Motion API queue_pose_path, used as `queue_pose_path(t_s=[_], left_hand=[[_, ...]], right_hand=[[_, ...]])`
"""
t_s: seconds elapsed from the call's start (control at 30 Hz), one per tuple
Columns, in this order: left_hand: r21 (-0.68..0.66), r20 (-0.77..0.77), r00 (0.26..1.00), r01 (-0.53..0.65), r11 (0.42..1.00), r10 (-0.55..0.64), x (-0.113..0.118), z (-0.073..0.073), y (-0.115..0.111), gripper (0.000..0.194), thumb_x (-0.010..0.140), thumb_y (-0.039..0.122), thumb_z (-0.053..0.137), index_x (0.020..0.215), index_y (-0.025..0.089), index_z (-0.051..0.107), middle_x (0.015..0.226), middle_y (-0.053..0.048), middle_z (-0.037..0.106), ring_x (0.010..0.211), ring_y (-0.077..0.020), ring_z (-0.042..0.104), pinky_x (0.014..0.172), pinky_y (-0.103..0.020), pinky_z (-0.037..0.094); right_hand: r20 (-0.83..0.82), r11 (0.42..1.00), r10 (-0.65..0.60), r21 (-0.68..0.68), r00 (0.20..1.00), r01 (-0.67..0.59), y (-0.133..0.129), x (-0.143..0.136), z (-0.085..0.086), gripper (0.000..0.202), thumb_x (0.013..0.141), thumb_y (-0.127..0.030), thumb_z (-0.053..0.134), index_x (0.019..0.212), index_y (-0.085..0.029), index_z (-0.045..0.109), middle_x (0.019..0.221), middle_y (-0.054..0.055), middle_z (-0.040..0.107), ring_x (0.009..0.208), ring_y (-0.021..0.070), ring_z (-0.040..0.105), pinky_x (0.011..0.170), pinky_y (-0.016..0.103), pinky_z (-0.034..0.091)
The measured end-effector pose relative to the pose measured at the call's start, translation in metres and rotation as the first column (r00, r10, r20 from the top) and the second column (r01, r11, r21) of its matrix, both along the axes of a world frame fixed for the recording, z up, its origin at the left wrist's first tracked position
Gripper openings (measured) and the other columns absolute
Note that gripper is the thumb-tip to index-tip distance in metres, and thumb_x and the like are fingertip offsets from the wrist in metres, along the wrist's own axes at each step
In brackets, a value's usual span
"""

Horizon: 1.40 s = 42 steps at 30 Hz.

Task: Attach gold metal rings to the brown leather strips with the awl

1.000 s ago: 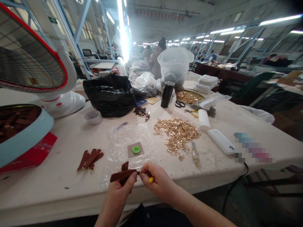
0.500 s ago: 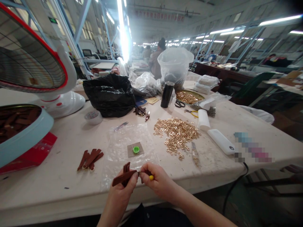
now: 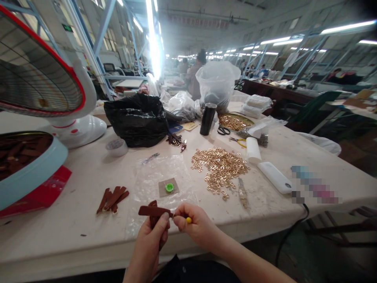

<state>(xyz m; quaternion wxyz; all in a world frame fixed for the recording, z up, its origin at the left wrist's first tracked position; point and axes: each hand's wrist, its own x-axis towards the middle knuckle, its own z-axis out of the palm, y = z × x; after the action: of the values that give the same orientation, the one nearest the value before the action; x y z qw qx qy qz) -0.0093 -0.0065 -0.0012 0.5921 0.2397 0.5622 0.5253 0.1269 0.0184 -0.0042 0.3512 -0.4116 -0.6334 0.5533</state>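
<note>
My left hand (image 3: 154,236) is closed around brown leather straps. The uppermost strap (image 3: 149,211) lies lengthwise, with another crossing beneath it. At its right end, my right hand (image 3: 197,226) pinches close to a small piece I can barely see, perhaps a metal ring. A yellow rounded tip (image 3: 189,220) sticks out of the right fist; the rest of that thin tool is hidden. Just beyond the hands, a green cap (image 3: 169,187) sits on a grey square (image 3: 176,190) over a clear plastic sheet (image 3: 147,173). More brown straps with gold rings (image 3: 114,198) lie to the left.
Gold rings (image 3: 220,167) are heaped to the right, beside a taped blade (image 3: 242,192). Farther back are a black bag (image 3: 135,122), a black cylinder (image 3: 207,119) and scissors (image 3: 224,130). A fan (image 3: 38,70) and a strap-filled tin (image 3: 38,173) stand left.
The uppermost strap's left end has swung up, so it lies flatter across my left hand. The left hand has turned slightly; the right hand stays at the strap's end.
</note>
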Motion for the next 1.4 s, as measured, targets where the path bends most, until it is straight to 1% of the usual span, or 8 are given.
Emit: queue_pose_path(t_s=[0.23, 0.43, 0.53, 0.67, 0.87, 1.2, 1.3, 1.4], left_hand=[[-0.037, 0.039, 0.996, 0.086, 0.996, -0.084, -0.005, 0.005, 0.003, 0.030, 0.064, 0.039, 0.066, 0.064, 0.017, 0.046, 0.043, 0.011, 0.038, 0.036, -0.0016, 0.025, 0.038, -0.016, 0.015], [0.036, -0.179, 0.984, 0.022, 0.999, -0.015, -0.002, 0.011, 0.001, 0.028, 0.060, 0.038, 0.067, 0.065, 0.018, 0.047, 0.047, 0.011, 0.039, 0.039, -0.0042, 0.030, 0.039, -0.018, 0.021], [0.101, -0.328, 0.944, 0.014, 0.995, 0.020, -0.001, 0.005, 0.001, 0.025, 0.062, 0.039, 0.065, 0.070, 0.018, 0.053, 0.049, 0.008, 0.044, 0.042, -0.0084, 0.038, 0.040, -0.021, 0.026], [0.160, -0.416, 0.909, 0.110, 0.981, -0.034, -0.004, -0.006, 0.003, 0.026, 0.066, 0.036, 0.062, 0.084, 0.018, 0.058, 0.050, 0.006, 0.048, 0.054, -0.0157, 0.053, 0.046, -0.023, 0.037], [0.230, -0.512, 0.855, 0.223, 0.947, -0.077, -0.008, -0.009, 0.004, 0.015, 0.071, 0.031, 0.059, 0.075, 0.017, 0.061, 0.073, -0.003, 0.065, 0.074, -0.0199, 0.061, 0.071, -0.028, 0.047], [0.218, -0.470, 0.878, 0.213, 0.952, -0.089, -0.007, -0.009, 0.003, 0.013, 0.069, 0.030, 0.061, 0.074, 0.018, 0.061, 0.070, -0.001, 0.067, 0.070, -0.0189, 0.062, 0.067, -0.026, 0.048], [0.193, -0.431, 0.901, 0.145, 0.970, -0.049, -0.005, -0.006, 0.002, 0.015, 0.066, 0.032, 0.063, 0.067, 0.017, 0.058, 0.060, 0.002, 0.058, 0.058, -0.0147, 0.055, 0.056, -0.025, 0.044], [0.062, -0.281, 0.958, 0.075, 0.995, -0.054, -0.005, 0.001, 0.001, 0.023, 0.062, 0.035, 0.065, 0.067, 0.017, 0.052, 0.049, 0.008, 0.044, 0.043, -0.0078, 0.038, 0.042, -0.021, 0.030]], right_hand=[[0.185, 0.958, -0.008, 0.284, 0.983, -0.046, 0.002, 0.010, 0.009, 0.005, 0.075, -0.023, 0.056, 0.073, -0.018, 0.057, 0.066, -0.002, 0.053, 0.060, 0.0114, 0.045, 0.057, 0.023, 0.035], [0.118, 0.995, 0.077, 0.060, 0.990, -0.084, 0.000, 0.001, 0.009, 0.012, 0.077, -0.019, 0.048, 0.066, -0.017, 0.054, 0.057, -0.004, 0.046, 0.052, 0.0090, 0.040, 0.049, 0.020, 0.033], [0.066, 0.996, 0.042, 0.070, 0.997, -0.047, 0.000, -0.004, 0.005, 0.020, 0.079, -0.017, 0.042, 0.059, -0.017, 0.048, 0.055, -0.004, 0.045, 0.053, 0.0094, 0.041, 0.051, 0.021, 0.034], [0.100, 0.991, -0.007, 0.133, 0.995, -0.006, 0.000, -0.006, 0.000, 0.018, 0.079, -0.018, 0.042, 0.062, -0.018, 0.046, 0.058, -0.004, 0.042, 0.056, 0.0102, 0.039, 0.054, 0.022, 0.033], [0.151, 0.985, -0.026, 0.171, 0.988, 0.000, -0.001, -0.008, -0.007, 0.019, 0.080, -0.017, 0.041, 0.061, -0.018, 0.044, 0.058, -0.004, 0.043, 0.057, 0.0103, 0.040, 0.055, 0.022, 0.033], [0.192, 0.984, -0.051, 0.178, 0.980, 0.016, 0.000, -0.010, -0.010, 0.025, 0.077, -0.016, 0.043, 0.053, -0.018, 0.035, 0.052, -0.006, 0.035, 0.052, 0.0083, 0.034, 0.049, 0.021, 0.027], [0.192, 0.980, -0.032, 0.197, 0.981, -0.006, -0.002, -0.007, -0.008, 0.024, 0.078, -0.016, 0.043, 0.055, -0.018, 0.040, 0.053, -0.006, 0.037, 0.052, 0.0083, 0.036, 0.050, 0.021, 0.029], [0.228, 0.967, 0.015, 0.243, 0.974, -0.072, -0.003, 0.002, -0.003, 0.004, 0.076, -0.017, 0.051, 0.075, -0.018, 0.055, 0.062, -0.004, 0.050, 0.053, 0.0088, 0.041, 0.050, 0.020, 0.034]])
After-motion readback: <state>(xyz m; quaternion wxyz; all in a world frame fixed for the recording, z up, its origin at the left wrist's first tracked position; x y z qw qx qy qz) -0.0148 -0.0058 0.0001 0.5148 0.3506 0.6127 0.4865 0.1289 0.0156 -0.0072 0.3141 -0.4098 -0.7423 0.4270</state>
